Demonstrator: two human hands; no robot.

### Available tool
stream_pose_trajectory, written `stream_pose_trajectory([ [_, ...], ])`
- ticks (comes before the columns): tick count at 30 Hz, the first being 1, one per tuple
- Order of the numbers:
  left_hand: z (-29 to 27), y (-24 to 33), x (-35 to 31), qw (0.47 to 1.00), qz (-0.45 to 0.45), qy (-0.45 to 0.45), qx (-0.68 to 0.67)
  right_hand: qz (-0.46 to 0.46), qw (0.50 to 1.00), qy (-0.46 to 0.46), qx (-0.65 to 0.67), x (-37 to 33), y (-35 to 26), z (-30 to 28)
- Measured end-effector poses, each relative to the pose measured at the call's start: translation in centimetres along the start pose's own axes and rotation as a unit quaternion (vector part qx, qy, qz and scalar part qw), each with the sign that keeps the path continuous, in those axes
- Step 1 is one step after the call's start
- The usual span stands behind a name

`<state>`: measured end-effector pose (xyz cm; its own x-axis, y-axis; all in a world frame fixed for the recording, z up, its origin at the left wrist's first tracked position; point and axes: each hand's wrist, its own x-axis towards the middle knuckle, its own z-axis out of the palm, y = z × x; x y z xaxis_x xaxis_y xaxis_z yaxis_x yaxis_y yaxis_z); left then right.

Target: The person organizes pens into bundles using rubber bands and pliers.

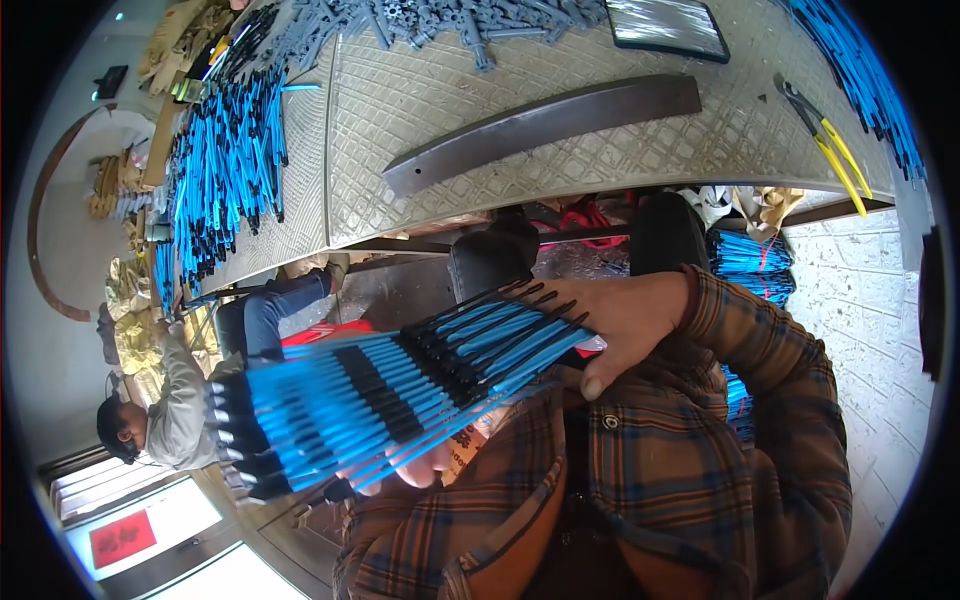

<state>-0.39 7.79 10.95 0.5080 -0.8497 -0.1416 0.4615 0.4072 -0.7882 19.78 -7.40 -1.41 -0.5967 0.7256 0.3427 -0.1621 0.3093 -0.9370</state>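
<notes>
A fanned bundle of slender blue sticks with black bands and black ends [370, 385] lies across in front of my chest. Its left end is smeared by motion. My left hand [420, 466] grips the bundle from beneath, with only some fingertips showing. At the right end, where the thin black tips stick out, my right hand [640, 310] is against the bundle. Its thumb points down beside the sticks, and its other fingers are mostly hidden behind them. A small dark piece with a pale, shiny part [590, 346] shows beside that thumb.
The patterned table [430, 110] ahead bears a dark metal bar [545, 130], yellow-handled pliers [825, 145], a flat dark-framed panel [667, 28] and grey plastic parts [430, 20]. Blue sticks [225, 170] are heaped left; more bundles [750, 265] stand below right. Another person [170, 405] sits left.
</notes>
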Motion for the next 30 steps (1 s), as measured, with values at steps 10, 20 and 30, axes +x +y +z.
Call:
stream_pose_trajectory([
  [10, -2.2, 0.4, -0.4, 0.997, 0.04, 0.056, -0.022, -0.051, 0.989, 0.043, -0.135, 1.1, -0.2, 0.2],
  [20, -7.3, 4.5, -1.4, 0.98, 0.102, 0.142, 0.091, -0.004, 0.986, 0.14, 0.091, 1.0, 6.9, 1.4],
  [30, 1.8, 4.0, 5.3, 0.387, 0.562, 0.029, 0.73, 0.166, 0.859, 0.475, -0.093, 3.2, -6.4, -10.7],
])
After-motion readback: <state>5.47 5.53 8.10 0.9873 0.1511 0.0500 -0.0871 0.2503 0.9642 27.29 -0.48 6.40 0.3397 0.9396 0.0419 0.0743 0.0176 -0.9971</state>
